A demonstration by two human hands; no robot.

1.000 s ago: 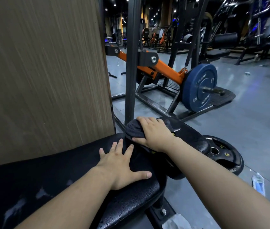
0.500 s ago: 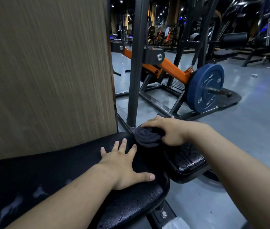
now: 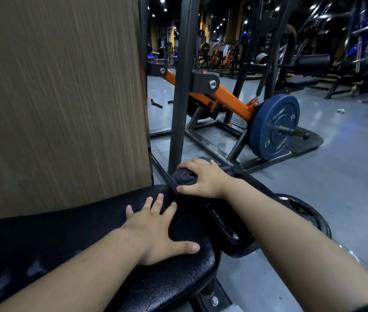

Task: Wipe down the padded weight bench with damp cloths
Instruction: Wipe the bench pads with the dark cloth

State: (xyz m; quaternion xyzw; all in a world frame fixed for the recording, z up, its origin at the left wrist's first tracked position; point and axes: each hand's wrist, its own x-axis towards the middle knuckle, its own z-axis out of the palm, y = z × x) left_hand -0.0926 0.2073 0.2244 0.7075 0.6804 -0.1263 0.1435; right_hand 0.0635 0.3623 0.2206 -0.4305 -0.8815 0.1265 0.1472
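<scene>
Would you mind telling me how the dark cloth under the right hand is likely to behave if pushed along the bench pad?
The dark cloth sits bunched under the right hand, so it is probably floppy and light. The bench pad looks wet and glossy, so the cloth likely slides, perhaps unrolling.

White lettering is showing on the blue weight plate (image 3: 274, 129) at the far right. Curved words are running along its top and bottom edges and short marks are sitting either side of the hub, all coming through too blurred to read. A faint yellow mark is glinting on the black plate (image 3: 309, 213) lying on the floor, also unreadable.
</scene>
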